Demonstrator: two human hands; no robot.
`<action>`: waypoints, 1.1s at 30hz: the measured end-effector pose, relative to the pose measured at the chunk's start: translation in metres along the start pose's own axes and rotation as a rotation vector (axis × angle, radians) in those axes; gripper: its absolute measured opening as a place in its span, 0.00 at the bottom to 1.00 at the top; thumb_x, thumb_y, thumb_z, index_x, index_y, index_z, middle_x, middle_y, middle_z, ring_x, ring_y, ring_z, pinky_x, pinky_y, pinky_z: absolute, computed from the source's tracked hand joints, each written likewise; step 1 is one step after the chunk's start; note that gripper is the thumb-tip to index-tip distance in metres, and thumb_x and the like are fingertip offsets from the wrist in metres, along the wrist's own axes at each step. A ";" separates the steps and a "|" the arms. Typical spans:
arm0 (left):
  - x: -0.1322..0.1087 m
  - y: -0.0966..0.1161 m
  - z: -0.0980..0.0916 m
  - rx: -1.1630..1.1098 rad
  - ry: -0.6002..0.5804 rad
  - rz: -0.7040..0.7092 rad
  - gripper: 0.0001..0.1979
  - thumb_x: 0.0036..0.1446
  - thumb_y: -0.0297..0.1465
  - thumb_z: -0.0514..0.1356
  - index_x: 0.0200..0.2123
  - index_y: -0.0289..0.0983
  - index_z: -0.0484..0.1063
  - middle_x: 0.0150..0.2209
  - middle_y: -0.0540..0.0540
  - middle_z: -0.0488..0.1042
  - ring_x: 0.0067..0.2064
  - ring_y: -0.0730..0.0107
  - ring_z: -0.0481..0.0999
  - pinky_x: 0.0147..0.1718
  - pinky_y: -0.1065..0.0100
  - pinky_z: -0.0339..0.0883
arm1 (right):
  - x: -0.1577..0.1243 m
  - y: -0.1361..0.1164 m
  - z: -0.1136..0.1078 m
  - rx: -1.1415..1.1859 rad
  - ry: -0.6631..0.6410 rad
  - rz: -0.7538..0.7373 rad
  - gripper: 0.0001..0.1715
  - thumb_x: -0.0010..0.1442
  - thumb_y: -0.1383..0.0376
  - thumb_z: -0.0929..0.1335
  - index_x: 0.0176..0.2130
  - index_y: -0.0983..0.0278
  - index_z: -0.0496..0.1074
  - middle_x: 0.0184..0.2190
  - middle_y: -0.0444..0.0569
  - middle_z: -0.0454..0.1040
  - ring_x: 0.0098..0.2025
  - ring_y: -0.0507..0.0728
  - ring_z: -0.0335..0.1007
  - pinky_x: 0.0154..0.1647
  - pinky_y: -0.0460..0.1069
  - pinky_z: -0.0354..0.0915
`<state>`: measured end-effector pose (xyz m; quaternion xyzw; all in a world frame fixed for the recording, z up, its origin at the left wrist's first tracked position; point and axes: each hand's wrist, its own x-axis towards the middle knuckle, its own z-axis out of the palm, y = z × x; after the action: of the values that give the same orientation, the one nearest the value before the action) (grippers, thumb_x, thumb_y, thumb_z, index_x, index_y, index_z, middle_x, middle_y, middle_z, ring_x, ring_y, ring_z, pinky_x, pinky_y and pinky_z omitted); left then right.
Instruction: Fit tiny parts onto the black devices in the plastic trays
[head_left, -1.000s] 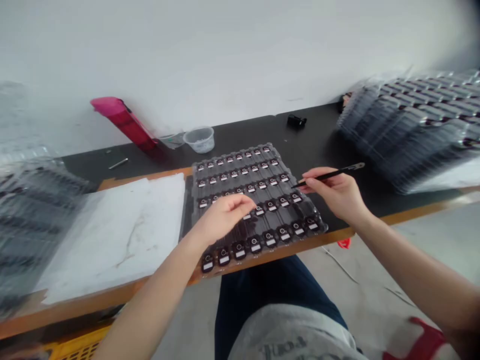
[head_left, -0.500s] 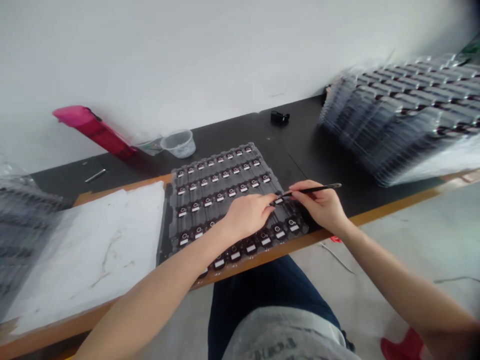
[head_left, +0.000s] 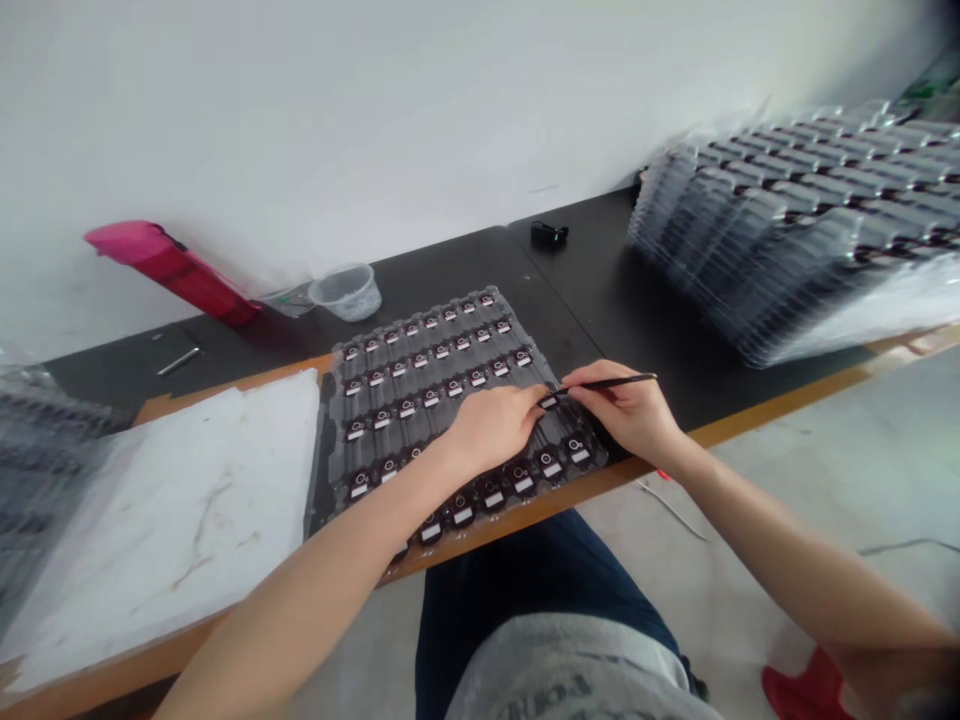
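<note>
The left hand (head_left: 491,430) is laid palm-down over the lower right area of a clear plastic blister tray (head_left: 324,470), with its fingers extended and slightly curved. Nothing is seen to be gripped by it. The right hand (head_left: 626,410) is closed in a pencil-style pinch around a slim black pen-shaped tool (head_left: 611,383), whose tip is brought to a small labelled part (head_left: 550,401) just beyond the left fingertips. Whether the tip touches that part cannot be told.

Rows of dark round parts with white labels (head_left: 551,463) are seated in the tray, which lies mostly at 10 o'clock from the right hand. Several parts are hidden by the left hand and forearm, which cross the tray's lower edge. The tray rests on a black bench top (head_left: 585,300), with its near edge close to the bench's orange wooden rim (head_left: 750,425).

A white sheet (head_left: 180,520) lies at 9 o'clock from the tray, just beside it. A blurred stack of trays (head_left: 37,450) is seen beyond that sheet, and a tall stack of filled trays (head_left: 787,230) stands at 2 o'clock. A translucent plastic cup (head_left: 346,292) and a pink-and-red tube (head_left: 169,270) are placed at 11 o'clock, and a small black object (head_left: 549,234) lies at 1 o'clock.
</note>
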<state>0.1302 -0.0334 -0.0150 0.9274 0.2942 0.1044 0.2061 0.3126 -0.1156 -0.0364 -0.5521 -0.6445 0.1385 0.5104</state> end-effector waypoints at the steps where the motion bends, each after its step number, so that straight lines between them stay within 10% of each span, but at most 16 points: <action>1: 0.000 0.000 0.000 0.007 0.000 0.002 0.15 0.59 0.35 0.52 0.47 0.45 0.73 0.38 0.43 0.78 0.40 0.56 0.76 0.39 0.65 0.63 | 0.000 0.000 0.000 -0.007 -0.002 -0.009 0.07 0.59 0.66 0.66 0.38 0.62 0.75 0.35 0.48 0.76 0.38 0.55 0.73 0.40 0.50 0.68; 25: 0.005 0.014 -0.011 0.314 -0.206 -0.021 0.19 0.62 0.34 0.46 0.53 0.43 0.68 0.44 0.44 0.77 0.44 0.57 0.76 0.40 0.61 0.68 | -0.002 -0.004 -0.009 0.199 0.104 0.180 0.07 0.57 0.64 0.69 0.38 0.61 0.74 0.37 0.49 0.76 0.40 0.57 0.74 0.44 0.53 0.71; 29: 0.001 0.009 -0.019 -0.029 -0.060 -0.124 0.17 0.61 0.36 0.51 0.49 0.41 0.71 0.40 0.44 0.77 0.40 0.62 0.75 0.36 0.66 0.66 | -0.002 -0.012 -0.010 0.374 0.194 0.202 0.07 0.57 0.63 0.70 0.38 0.60 0.74 0.37 0.48 0.76 0.38 0.57 0.75 0.43 0.54 0.73; 33: -0.007 0.002 -0.031 -0.899 -0.057 -0.404 0.21 0.61 0.45 0.48 0.43 0.36 0.71 0.23 0.48 0.69 0.19 0.77 0.62 0.18 0.74 0.52 | -0.001 -0.030 -0.006 0.416 0.191 0.163 0.07 0.57 0.64 0.69 0.39 0.60 0.74 0.37 0.49 0.76 0.40 0.58 0.75 0.43 0.55 0.73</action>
<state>0.1157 -0.0293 0.0129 0.6735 0.3881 0.1538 0.6100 0.3000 -0.1293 -0.0117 -0.4958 -0.5043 0.2561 0.6591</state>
